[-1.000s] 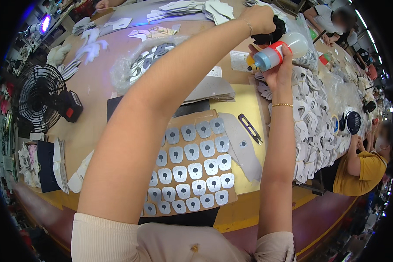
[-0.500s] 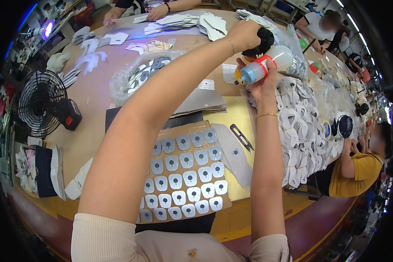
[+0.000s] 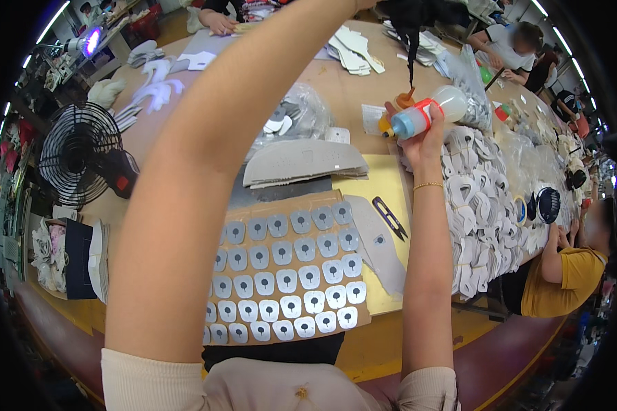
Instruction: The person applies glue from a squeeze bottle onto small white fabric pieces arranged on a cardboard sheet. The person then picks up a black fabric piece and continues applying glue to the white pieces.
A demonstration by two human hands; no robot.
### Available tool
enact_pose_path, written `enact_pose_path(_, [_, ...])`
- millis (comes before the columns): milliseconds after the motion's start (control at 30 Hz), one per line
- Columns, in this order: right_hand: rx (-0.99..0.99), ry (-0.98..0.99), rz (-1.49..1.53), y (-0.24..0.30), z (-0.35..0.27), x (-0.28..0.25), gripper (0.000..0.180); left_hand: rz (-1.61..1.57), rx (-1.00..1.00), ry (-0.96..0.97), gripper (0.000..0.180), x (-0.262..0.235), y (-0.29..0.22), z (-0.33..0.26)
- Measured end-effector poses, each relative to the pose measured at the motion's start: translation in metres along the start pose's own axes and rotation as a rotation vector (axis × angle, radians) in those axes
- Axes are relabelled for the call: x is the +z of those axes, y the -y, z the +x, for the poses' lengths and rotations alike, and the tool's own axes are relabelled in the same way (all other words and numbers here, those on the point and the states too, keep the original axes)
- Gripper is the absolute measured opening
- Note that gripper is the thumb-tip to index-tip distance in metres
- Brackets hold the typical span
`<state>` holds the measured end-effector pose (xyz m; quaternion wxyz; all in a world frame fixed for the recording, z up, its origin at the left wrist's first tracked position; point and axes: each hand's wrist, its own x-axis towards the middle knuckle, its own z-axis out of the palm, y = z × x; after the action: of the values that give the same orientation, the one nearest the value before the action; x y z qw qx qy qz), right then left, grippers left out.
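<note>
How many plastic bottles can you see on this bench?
1: a plastic bottle with a red band and blue collar, held in the right hand. Clutter may hide others.

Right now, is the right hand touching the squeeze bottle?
Touching: the head view shows the right hand gripping the squeeze bottle, a digit against its red band.

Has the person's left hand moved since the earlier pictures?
Yes, upward in the picture: the left hand was just right of the stack of white pieces; now, partly cut off, it shows above that stack.
</note>
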<state>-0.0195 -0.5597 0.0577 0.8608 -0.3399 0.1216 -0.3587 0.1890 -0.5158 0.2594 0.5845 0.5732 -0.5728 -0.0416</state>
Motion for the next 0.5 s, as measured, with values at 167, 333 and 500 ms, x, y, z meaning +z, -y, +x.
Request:
enact_pose_path(167, [0.017,-0.010,0.018,-0.005,0.001,0.005,0.059,-0.359,0.028,-0.126,0.028,-0.023,-0.014,-0.017])
enact_pose_path(333, [0.019,0.020,-0.066,-0.013,0.003,0.014,0.062,-0.334,0.121,-0.517,0.024,-0.027,-0.013,-0.009])
enact_pose_path(500, [0.018,-0.017,-0.105,-0.012,0.003,0.015,0.062,-0.329,0.245,-0.645,0.025,-0.034,-0.009,0.004])
